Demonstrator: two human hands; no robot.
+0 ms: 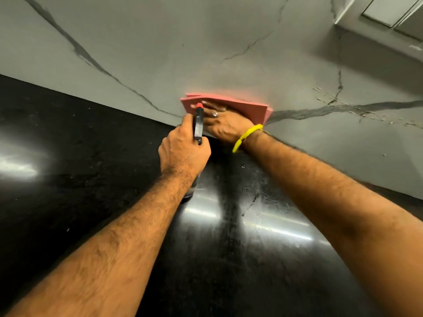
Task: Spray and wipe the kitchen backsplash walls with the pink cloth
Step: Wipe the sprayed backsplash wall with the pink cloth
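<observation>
Right hand [225,125] presses the pink cloth [229,106] flat against the backsplash [206,53], its long edge running left-right; left hand [183,154] grips the spray bottle [198,122] just beside it.

The place is a kitchen, most likely in a home. A glossy black stone counter [229,248] runs along the wall and mirrors long strips of ceiling light. Behind it rises a grey marble-look backsplash [206,53] crossed by dark veins, meeting the counter in a straight seam. At the upper right, the pale underside of a wall cabinet [389,10] with framed panels hangs over the backsplash. A cleaning chore fits the setting: a pink cloth [240,106] lies flat against the backsplash just above the counter.
</observation>
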